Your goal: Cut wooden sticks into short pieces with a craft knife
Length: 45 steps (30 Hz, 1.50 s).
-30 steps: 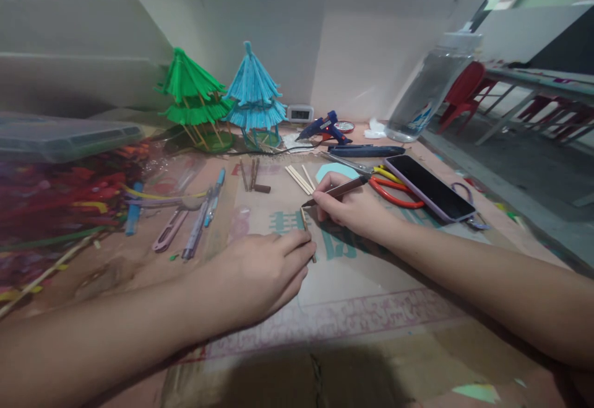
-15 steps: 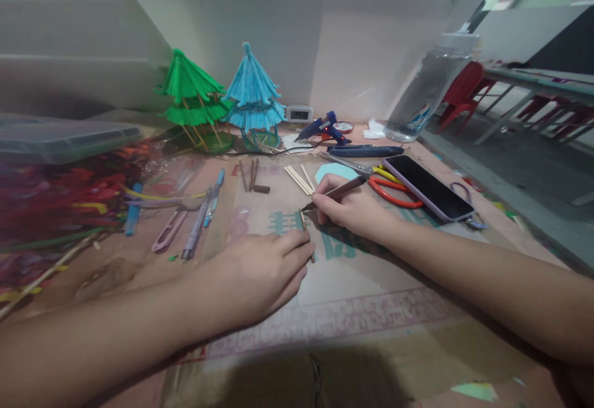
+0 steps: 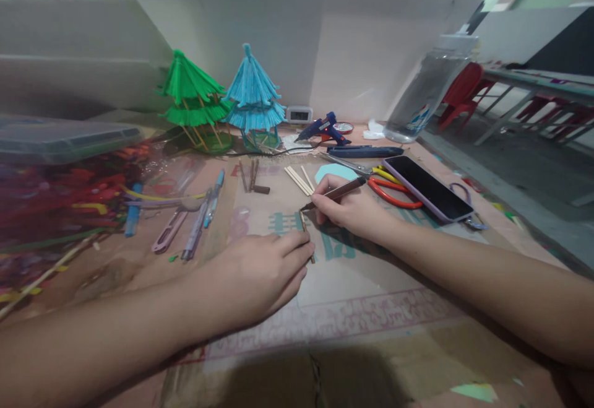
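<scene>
the left hand (image 3: 269, 272) is holding the stick (image 3: 303, 221) on the mat (image 3: 362, 281), fingers closing over its nearer half. the stick's long axis is running away from the body, far end leaning left. the right hand (image 3: 348, 210) is gripping the marker (image 3: 346, 189), its tip meeting or nearly meeting that far end. pale sticks (image 3: 297, 180) are lying just beyond; the cap (image 3: 262, 190) is resting farther left.

From here, the printed sheet (image 3: 371, 278) has open room in front of both hands. Beyond them, pale wooden sticks (image 3: 297, 181) and brown-coloured sticks (image 3: 253, 175) obstruct; rightward, red-handled scissors (image 3: 394, 195) and the purple-cased black phone (image 3: 427, 187) block passage.
</scene>
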### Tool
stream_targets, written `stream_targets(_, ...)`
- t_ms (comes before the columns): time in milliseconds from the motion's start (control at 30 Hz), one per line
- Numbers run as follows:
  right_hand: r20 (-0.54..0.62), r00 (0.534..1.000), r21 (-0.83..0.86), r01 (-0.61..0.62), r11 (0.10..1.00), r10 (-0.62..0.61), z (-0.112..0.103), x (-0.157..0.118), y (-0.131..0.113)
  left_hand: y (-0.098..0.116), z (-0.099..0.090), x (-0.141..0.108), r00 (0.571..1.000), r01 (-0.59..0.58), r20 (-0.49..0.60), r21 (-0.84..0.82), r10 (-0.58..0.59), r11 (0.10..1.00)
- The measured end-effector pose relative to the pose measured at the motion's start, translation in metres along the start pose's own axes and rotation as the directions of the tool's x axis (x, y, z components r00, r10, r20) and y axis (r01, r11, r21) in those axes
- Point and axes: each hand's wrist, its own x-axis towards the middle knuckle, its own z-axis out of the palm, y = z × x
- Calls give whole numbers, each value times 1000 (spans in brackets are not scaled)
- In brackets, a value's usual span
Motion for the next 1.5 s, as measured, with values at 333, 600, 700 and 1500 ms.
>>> stream_targets(333, 5, 1000, 34, -23, 999, 23, 0, -2, -4, 0, 0, 1, 1000, 13, -3, 3, -13, 1000)
stream_targets(600, 79, 996, 90, -45, 995, 37, 0, -1, -1, 1, 1, 1, 1000, 17, -10, 8, -17, 1000)
stream_targets(700, 83, 995, 85, -59, 995, 52, 1, -1, -1, 1, -1, 3, 1000, 17, 0, -6, -17, 1000)
stream_targets(1500, 29, 999, 57, -17, 998, 16, 2, 1, 2, 2, 0, 1, 997, 13, -76, 7, -13, 1000)
